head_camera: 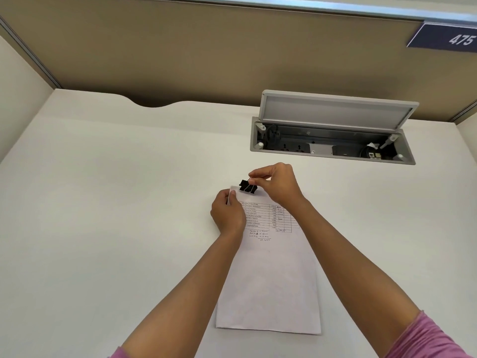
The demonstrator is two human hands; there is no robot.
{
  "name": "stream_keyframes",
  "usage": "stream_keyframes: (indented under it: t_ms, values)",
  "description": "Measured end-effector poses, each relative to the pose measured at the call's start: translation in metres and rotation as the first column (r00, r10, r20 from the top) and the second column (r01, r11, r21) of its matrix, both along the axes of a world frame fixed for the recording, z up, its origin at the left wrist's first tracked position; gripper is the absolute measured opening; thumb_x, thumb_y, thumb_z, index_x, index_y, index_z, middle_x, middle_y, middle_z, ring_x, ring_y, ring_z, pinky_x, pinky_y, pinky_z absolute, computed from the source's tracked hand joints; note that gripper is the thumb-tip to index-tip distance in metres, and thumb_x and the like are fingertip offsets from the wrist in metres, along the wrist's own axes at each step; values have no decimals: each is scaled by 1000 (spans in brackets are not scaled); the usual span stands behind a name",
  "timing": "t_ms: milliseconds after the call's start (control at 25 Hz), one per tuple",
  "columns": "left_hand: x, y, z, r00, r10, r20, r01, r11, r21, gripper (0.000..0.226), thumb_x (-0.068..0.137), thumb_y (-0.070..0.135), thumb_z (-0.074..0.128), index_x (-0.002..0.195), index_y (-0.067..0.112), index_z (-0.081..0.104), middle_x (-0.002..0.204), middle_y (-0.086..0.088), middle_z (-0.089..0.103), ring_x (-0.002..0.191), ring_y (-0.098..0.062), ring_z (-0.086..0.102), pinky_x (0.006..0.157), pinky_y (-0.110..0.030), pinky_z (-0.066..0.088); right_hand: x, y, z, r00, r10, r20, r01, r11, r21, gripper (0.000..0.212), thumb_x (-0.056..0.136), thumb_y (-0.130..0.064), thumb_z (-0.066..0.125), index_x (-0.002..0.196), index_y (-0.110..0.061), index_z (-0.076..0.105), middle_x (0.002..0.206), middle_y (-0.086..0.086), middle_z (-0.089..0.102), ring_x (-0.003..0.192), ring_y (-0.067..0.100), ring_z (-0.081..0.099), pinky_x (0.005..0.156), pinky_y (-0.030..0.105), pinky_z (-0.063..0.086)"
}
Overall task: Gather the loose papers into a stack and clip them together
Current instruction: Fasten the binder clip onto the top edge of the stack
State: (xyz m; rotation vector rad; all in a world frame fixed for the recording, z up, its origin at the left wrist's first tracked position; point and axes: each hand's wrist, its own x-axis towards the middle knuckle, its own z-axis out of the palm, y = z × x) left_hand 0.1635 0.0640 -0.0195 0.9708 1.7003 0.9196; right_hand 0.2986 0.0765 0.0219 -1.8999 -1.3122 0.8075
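A stack of white papers [271, 285] lies flat on the white desk [116, 202], its long side running away from me, with a printed table and handwritten figures near its far end. A black binder clip [248, 186] sits on the stack's far edge. My right hand [277, 184] pinches the clip's wire handle between thumb and fingers. My left hand [227, 213] presses on the far left corner of the stack, thumb on top of the sheets.
An open grey cable box [333, 140] with sockets and its lid raised is set into the desk behind and to the right. A tan partition wall [206, 52] stands at the back, bearing a blue sign reading 475 [446, 37].
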Motion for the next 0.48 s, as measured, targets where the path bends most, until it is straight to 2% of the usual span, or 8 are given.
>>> stream_keyframes:
  t_ms: [160,320,480]
  values:
    - [0,-3,-1,1000,2,22,-3,1000,25,22,103,21,51,93,10,67,83,0,66,74,-14,57,66,-25,44,2,4,5,997,70,21,-69,997,-34,20,78,-14,82,97,-9,80,95,4,78,83,9,71,73,5,47]
    - [0,-5,-4,999,-8,47,6,999,45,21,103,22,52,98,12,69,91,-2,71,82,-16,60,76,-29,48,6,7,10,990,121,68,-117,991,-62,22,77,-14,83,98,-9,80,95,5,78,78,5,68,69,0,44]
    - [0,-6,-6,998,9,58,-12,999,47,21,103,22,52,95,12,69,88,-1,69,78,-14,58,71,-24,46,8,7,12,984,144,103,-137,988,-76,22,78,-14,83,98,-8,80,97,6,78,70,-7,61,65,-5,42]
